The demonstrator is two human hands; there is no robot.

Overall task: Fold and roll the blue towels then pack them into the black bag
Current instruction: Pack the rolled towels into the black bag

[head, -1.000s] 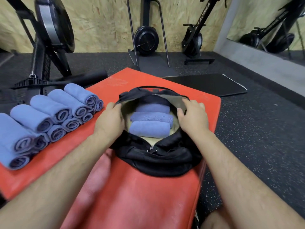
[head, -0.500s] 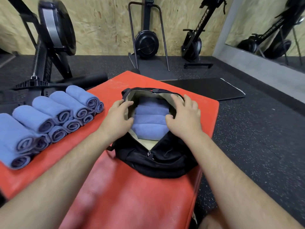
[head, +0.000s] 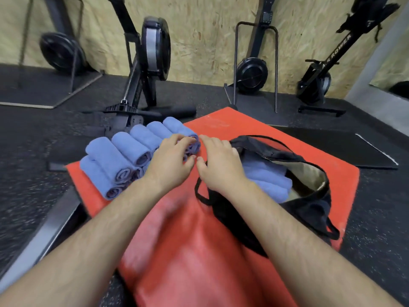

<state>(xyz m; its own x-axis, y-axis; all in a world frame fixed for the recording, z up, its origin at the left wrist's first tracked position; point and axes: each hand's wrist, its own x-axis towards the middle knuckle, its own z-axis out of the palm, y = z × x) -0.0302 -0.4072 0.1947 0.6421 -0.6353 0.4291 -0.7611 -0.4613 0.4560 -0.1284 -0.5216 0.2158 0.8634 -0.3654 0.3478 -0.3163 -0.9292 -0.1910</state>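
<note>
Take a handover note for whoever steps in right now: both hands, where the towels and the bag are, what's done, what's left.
Left hand: fingers on the end of the farthest rolled towel of the stack; grip unclear.
Right hand: open beside it, holding nothing.
Stack of rolled towels: two layers, on the left part of the red mat.
Black bag: open on the mat's right part, with packed towels inside.
Done: every towel in view is rolled; some are packed.
Left: pack the stack into the bag.
</note>
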